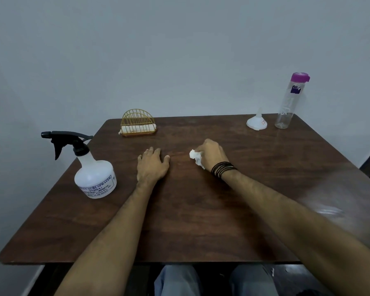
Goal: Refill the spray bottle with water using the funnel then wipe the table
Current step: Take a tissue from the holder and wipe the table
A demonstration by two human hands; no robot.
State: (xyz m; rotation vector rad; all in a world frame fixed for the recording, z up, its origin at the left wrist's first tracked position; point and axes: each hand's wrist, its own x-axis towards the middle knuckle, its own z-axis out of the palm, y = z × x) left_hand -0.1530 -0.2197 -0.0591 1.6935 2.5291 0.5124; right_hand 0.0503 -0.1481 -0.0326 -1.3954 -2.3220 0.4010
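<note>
A white spray bottle (95, 178) with a black trigger head stands upright near the left edge of the dark wooden table (201, 221). My left hand (152, 165) lies flat on the table, fingers apart, holding nothing. My right hand (212, 155) is closed on a crumpled white tissue (195, 157) and presses it against the tabletop near the middle. A white funnel (256, 122) rests upside down at the far right. Beside it stands a clear water bottle (289, 103) with a purple cap, closed and apparently empty.
A gold wire napkin holder (138, 123) with white tissues in it stands at the table's far edge, left of centre. A plain wall rises behind the table. My knees show below the near edge. A faint wet sheen lies on the right side of the table.
</note>
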